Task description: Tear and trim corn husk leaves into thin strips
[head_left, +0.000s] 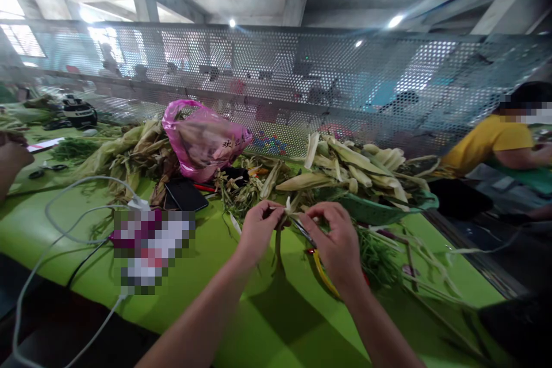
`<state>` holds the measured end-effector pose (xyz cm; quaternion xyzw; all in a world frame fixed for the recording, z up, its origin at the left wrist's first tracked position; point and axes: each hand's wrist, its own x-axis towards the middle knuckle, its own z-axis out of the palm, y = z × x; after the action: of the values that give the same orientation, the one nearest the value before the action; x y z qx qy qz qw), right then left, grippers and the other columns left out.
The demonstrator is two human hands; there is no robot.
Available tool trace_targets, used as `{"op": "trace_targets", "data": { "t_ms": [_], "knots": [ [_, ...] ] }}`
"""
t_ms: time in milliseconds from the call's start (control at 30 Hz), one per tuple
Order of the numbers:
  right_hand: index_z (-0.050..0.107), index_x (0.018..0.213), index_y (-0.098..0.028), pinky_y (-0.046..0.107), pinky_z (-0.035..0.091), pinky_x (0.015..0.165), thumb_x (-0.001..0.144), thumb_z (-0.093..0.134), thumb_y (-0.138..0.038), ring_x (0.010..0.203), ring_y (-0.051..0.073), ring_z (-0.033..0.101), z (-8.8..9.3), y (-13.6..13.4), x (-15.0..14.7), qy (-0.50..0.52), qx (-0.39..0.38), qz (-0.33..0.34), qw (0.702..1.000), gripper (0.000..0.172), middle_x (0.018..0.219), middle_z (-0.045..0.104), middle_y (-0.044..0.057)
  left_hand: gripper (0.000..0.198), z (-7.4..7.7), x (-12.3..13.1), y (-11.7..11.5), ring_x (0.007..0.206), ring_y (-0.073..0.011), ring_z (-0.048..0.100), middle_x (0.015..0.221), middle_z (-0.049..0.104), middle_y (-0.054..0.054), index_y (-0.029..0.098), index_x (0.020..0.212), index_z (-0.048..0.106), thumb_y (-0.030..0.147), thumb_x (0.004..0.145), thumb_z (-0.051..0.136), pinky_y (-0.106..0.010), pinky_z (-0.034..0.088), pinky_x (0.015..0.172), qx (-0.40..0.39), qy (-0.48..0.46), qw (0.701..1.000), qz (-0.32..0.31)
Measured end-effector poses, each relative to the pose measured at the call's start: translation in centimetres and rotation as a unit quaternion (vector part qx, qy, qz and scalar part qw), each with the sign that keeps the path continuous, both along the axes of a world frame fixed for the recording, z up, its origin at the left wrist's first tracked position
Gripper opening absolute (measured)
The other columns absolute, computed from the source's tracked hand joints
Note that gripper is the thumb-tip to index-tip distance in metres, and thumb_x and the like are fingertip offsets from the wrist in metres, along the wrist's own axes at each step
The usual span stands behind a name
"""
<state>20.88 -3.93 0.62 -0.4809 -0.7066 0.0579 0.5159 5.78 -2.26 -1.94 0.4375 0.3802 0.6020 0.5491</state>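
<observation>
Above the table's front middle, my left hand pinches a small piece of pale corn husk with a darker stem-like strip hanging below. My right hand has thumb and fingers closed on the same husk from the other side. Part of the husk is hidden by the fingers. Beneath my right hand lies a tool with yellow and red handles, partly covered. Just beyond the hands, a green basket is heaped with dried corn husks.
A pink plastic bag, a dark phone and more husks lie behind and left. White cables loop at left. Green thread-like plant strands are at right. Another person's hand and a person in yellow sit at the sides.
</observation>
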Motion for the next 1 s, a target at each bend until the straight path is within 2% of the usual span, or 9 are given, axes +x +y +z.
{"op": "trace_targets", "data": {
  "t_ms": [133,333,467,633,800,867,1000],
  "knots": [
    [0.06,0.073,-0.02,0.036,0.041,0.075,0.084,0.062,-0.045,0.08,0.023,0.054,-0.7,-0.2,-1.1,-0.06,-0.049,0.031,0.996,0.027,0.08,0.058,0.005,0.019,0.3,0.3,-0.4,0.073,-0.0119,0.056,0.077,0.065,-0.003,0.015,0.078,0.068,0.032,0.07,0.072,-0.024,0.043,0.072,0.007,-0.032,0.999,0.027],
    [0.059,0.076,-0.02,0.034,0.042,0.07,0.08,0.065,-0.04,0.077,0.022,0.055,-1.5,0.1,-1.6,-0.039,-0.074,0.013,0.996,0.021,0.08,0.06,0.005,0.027,0.1,0.4,-0.8,0.069,-0.0101,0.054,0.079,0.062,-0.002,0.016,0.077,0.065,0.036,0.064,0.078,-0.023,0.044,0.066,-0.082,-0.14,0.986,-0.045],
    [0.06,0.075,-0.02,0.034,0.044,0.07,0.079,0.061,-0.033,0.075,0.022,0.057,-1.8,0.3,-1.2,-0.002,-0.103,0.034,0.994,0.014,0.077,0.061,0.005,0.031,0.2,0.2,-0.9,0.068,-0.0103,0.052,0.079,0.059,-0.001,0.017,0.077,0.062,0.04,0.064,0.077,-0.023,0.044,0.062,-0.086,-0.118,0.988,-0.06],
    [0.06,0.077,-0.02,0.032,0.045,0.069,0.08,0.058,-0.034,0.073,0.02,0.057,-1.9,0.4,-1.1,0.038,-0.16,0.068,0.984,0.015,0.076,0.063,0.003,0.027,0.1,0.4,-0.7,0.06,-0.0076,0.045,0.07,0.053,0.002,0.018,0.078,0.059,0.04,0.07,0.072,-0.02,0.035,0.054,-0.065,-0.073,0.995,-0.024],
    [0.058,0.074,-0.021,0.031,0.044,0.069,0.081,0.056,-0.035,0.073,0.02,0.056,-1.4,0.5,-0.9,0.002,-0.145,0.069,0.987,0.016,0.075,0.061,0.004,0.028,-0.2,0.5,-0.5,0.053,-0.0058,0.037,0.06,0.043,0.006,0.017,0.072,0.054,0.037,0.069,0.073,-0.02,0.03,0.052,-0.058,-0.125,0.99,-0.005],
    [0.058,0.074,-0.021,0.032,0.043,0.069,0.081,0.055,-0.033,0.074,0.02,0.056,-1.3,0.5,-0.8,-0.016,-0.131,0.068,0.989,0.014,0.076,0.061,0.004,0.028,-0.1,0.3,-0.6,0.056,-0.0068,0.041,0.063,0.046,0.005,0.017,0.074,0.054,0.038,0.069,0.072,-0.02,0.033,0.054,-0.065,-0.131,0.989,-0.017],
    [0.057,0.077,-0.021,0.033,0.043,0.072,0.083,0.055,-0.029,0.076,0.021,0.056,-1.2,0.4,-0.8,-0.033,-0.087,0.054,0.994,0.011,0.08,0.06,0.005,0.027,0.5,-0.3,-0.9,0.071,-0.0114,0.051,0.076,0.055,-0.001,0.017,0.079,0.058,0.042,0.075,0.066,-0.023,0.041,0.061,-0.051,-0.067,0.995,-0.045]
  ]
}}
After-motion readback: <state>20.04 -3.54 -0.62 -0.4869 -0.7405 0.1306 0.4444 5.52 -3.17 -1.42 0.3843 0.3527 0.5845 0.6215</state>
